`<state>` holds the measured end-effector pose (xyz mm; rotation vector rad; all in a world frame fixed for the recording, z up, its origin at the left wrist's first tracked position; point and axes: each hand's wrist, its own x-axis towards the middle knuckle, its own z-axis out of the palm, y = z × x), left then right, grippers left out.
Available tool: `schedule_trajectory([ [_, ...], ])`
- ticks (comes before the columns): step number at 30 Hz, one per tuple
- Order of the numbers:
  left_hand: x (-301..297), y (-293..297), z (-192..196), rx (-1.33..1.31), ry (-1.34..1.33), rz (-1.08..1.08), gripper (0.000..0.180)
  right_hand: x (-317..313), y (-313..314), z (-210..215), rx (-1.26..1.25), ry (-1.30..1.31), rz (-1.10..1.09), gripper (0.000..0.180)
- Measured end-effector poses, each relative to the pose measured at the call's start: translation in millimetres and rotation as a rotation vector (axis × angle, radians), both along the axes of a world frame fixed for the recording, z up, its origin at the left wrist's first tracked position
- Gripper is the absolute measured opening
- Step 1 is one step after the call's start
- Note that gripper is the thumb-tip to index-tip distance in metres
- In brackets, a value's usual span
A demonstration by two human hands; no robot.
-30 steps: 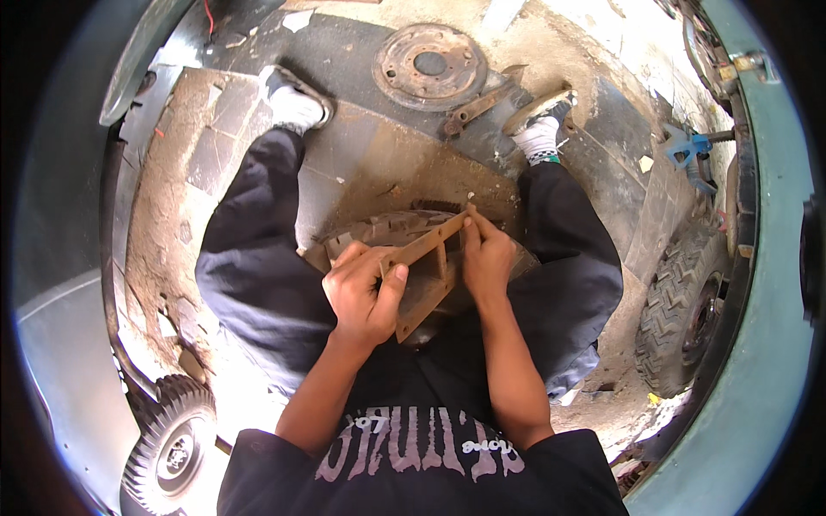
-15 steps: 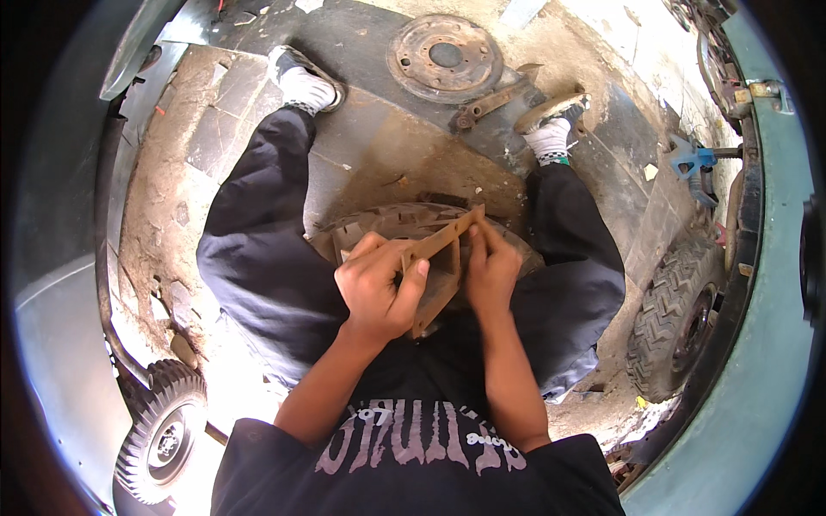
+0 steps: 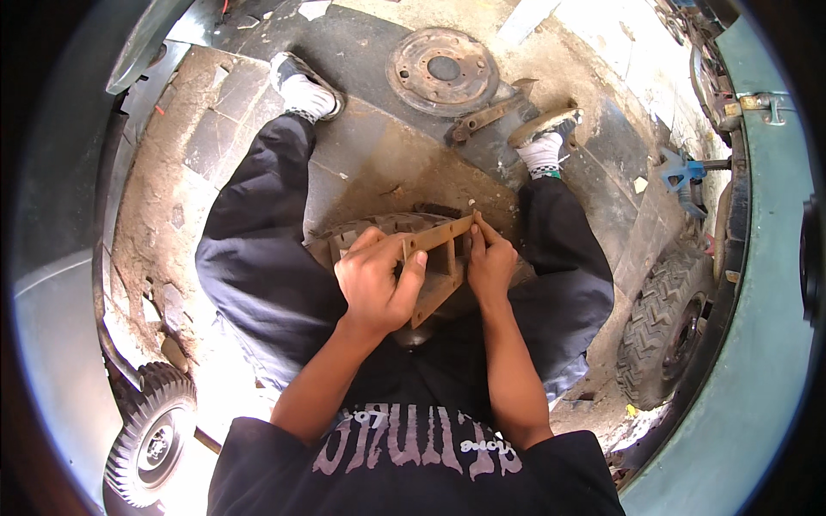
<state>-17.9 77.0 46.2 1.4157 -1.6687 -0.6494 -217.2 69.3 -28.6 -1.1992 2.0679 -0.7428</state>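
Note:
Both hands grip a rusty brown metal bracket (image 3: 441, 234), an angular frame with holes along its flat strips. My left hand (image 3: 375, 282) closes around its left end, thumb pressed along the near side. On the far right corner, the fingers of my right hand (image 3: 492, 265) pinch the strip. Beneath the bracket, between my spread legs, lies a dusty tire (image 3: 344, 234) with blocky tread, partly hidden by my hands. A small dark coil or brush-like piece (image 3: 439, 209) rests just beyond it.
Beyond my feet lie a rusty wheel disc (image 3: 413, 76) and a rusty metal arm (image 3: 489, 119). Vehicle bodies flank me: a pale green panel (image 3: 779, 258) with a treaded wheel (image 3: 658, 322) and a blue stand (image 3: 682, 170) at right, another wheel (image 3: 155, 443) at lower left.
The bracket's far right end has dipped slightly as my right hand shifted a little left. My head view has moved slightly; the grip of both hands stays the same.

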Motion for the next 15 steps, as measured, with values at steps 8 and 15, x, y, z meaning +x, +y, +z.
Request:
schedule_trajectory([
  [8,1.7,-3.9,-5.2,0.001,-0.013,-0.002,0.019,22.8,14.1,30.6,-0.165,-0.032,0.115,0.031],
  [15,3.4,-19.6,-5.9,0.030,-0.042,0.005,0.017,15.4,9.7,20.8,-0.055,-0.082,0.097,0.031],
])
